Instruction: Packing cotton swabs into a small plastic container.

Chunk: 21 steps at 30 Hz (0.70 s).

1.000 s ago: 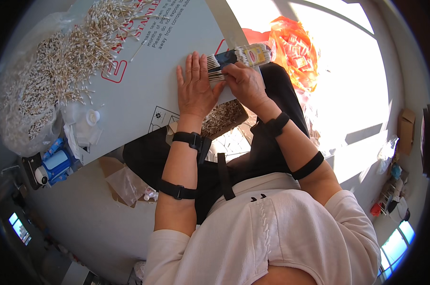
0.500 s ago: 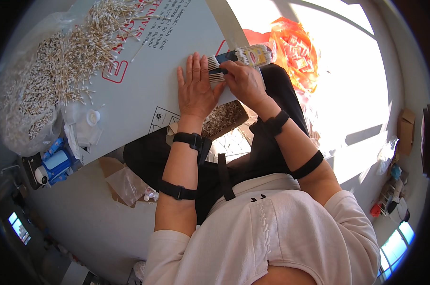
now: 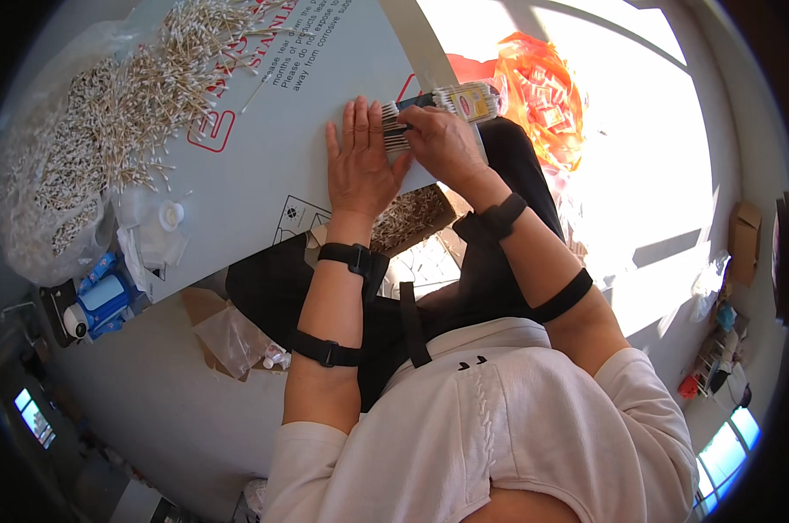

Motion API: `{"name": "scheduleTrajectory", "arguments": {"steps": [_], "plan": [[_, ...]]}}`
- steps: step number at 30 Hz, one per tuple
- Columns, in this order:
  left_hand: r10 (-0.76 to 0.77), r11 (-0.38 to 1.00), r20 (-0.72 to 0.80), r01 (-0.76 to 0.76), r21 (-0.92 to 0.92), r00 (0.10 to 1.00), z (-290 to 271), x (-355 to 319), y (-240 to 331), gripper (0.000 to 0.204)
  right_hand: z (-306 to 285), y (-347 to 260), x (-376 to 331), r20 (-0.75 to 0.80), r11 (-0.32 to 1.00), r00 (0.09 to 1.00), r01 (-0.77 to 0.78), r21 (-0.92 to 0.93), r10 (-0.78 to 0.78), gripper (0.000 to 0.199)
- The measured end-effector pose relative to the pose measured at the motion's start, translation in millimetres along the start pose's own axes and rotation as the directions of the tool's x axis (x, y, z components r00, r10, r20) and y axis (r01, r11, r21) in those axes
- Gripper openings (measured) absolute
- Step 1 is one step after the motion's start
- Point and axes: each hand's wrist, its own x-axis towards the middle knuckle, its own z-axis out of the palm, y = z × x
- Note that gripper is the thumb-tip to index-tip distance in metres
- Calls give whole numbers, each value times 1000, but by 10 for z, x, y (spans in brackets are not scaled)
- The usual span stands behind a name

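A row of cotton swabs [image 3: 397,139] lies side by side at the right edge of the grey-white tabletop. My left hand [image 3: 359,157] rests flat with its fingers stretched out, its edge against the ends of the swabs. Over the row, my right hand [image 3: 447,148] is closed, thumb and fingers pinched together. A dark sliver shows at its fingertips; what it belongs to is hidden. Just beyond the right hand lies a clear pack of cotton swabs [image 3: 470,102] with a yellow label, beside a dark strip [image 3: 414,102].
A big heap of loose cotton swabs [image 3: 107,113] spills from a clear bag at the left. Below the table edge sits a cardboard box [image 3: 412,213] of swabs. An orange bag [image 3: 543,100] of small packs stands at the right. A blue-white pack [image 3: 107,301] sits at the lower left.
My right hand has shifted slightly to the left and its wrist has turned a little. The dark sliver at its fingertips shows less. My left hand has stayed in place.
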Motion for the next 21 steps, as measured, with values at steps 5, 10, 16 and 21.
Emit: {"name": "scheduleTrajectory", "arguments": {"steps": [5,10,16,21], "plan": [[7,1000,6,-7,3,1000,-4,7,3,79,3,15,22,19,1000,1000,-12,9,11,16],[2,1000,6,-2,-3,1000,2,-2,3,80,25,5,58,-62,999,998,-16,51,19,19],[10,1000,-4,-10,-8,1000,-3,4,6,79,15,27,115,-14,999,1000,-16,32,16,23],[7,1000,10,-7,-2,1000,-5,3,4,80,-48,18,133,132,999,991,-38,19,35,32]]}}
